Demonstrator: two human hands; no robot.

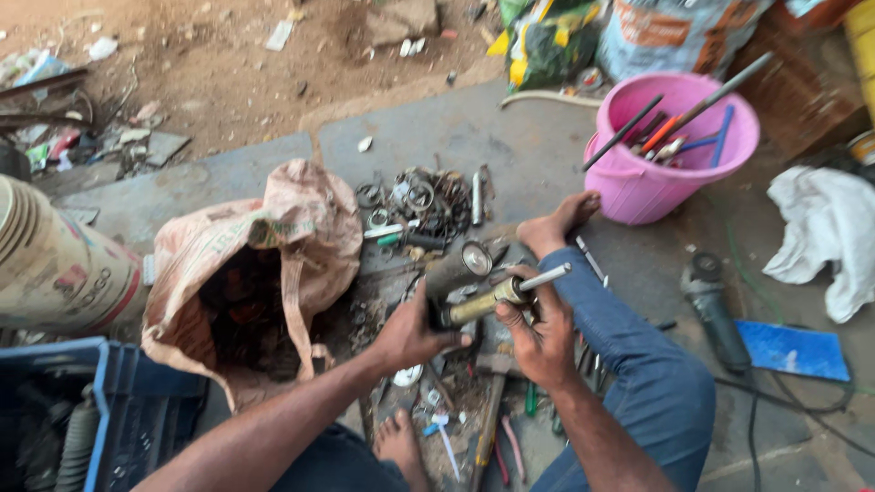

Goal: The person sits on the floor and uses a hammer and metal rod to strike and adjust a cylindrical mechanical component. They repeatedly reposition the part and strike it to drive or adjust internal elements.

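Observation:
My left hand (412,330) grips a dark, greasy cylindrical metal part (456,273) with a round shiny end face. My right hand (538,330) holds a brass-coloured shaft (497,296) with a silvery rod tip that sticks out of that part toward the upper right. Both hands meet above a litter of small tools and metal bits between my bare feet (558,223). A hammer (492,401) lies on the ground just below my hands.
An open sack (273,264) of dark parts lies to the left, with a blue crate (100,410) in the near left corner. A pink bucket (670,150) of tools stands upper right. An angle grinder (715,305), white cloth (829,232) and scrap pile (424,205) lie around.

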